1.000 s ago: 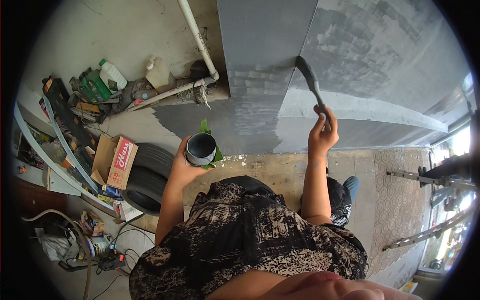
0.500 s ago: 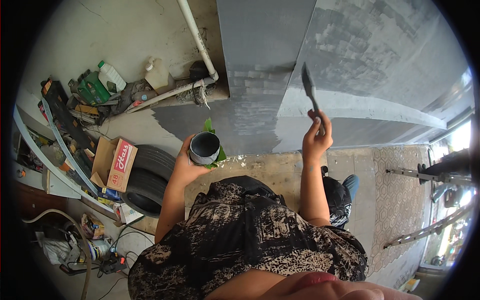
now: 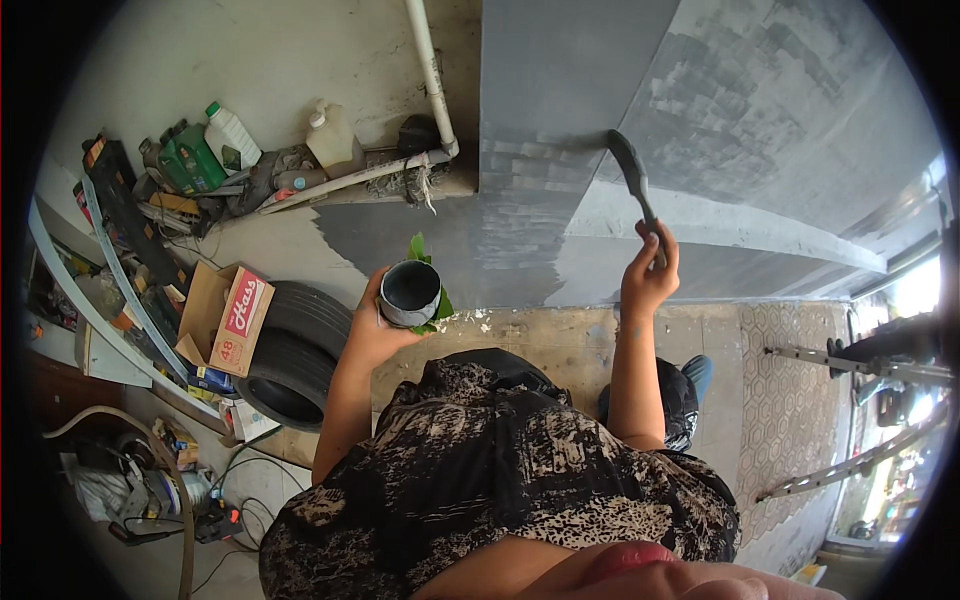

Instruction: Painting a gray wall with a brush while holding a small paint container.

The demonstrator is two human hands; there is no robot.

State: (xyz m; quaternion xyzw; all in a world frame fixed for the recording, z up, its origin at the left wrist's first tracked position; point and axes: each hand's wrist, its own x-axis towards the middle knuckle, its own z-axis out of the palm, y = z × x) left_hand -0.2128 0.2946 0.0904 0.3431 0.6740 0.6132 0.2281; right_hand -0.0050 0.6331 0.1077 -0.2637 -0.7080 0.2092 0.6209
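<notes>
My left hand (image 3: 373, 335) is wrapped round a round cup (image 3: 410, 291) of dark grey paint, its outside smeared grey. Green leaves (image 3: 444, 304) stick out beside the cup, between it and the floor. In my right hand (image 3: 652, 272) is a paintbrush (image 3: 630, 168), gripped by its handle and coated in grey. Its bristles bend against the wall (image 3: 545, 75), at the edge between two panels. Fresh, darker grey strokes lie to the left of the bristles; paler patches (image 3: 640, 215) show lower right.
A white pipe (image 3: 428, 75) runs down the wall to a ledge with bottles (image 3: 232, 137). Stacked tyres (image 3: 300, 325) and an opened cardboard box (image 3: 228, 315) stand at the left. Cables and a hose (image 3: 170, 470) lie lower left. A metal ladder (image 3: 850, 460) is at the right.
The brush has gone from pointing straight up to bending against the wall, with my right hand slightly further right. A darker stroke has appeared. The left hand still holds the cup.
</notes>
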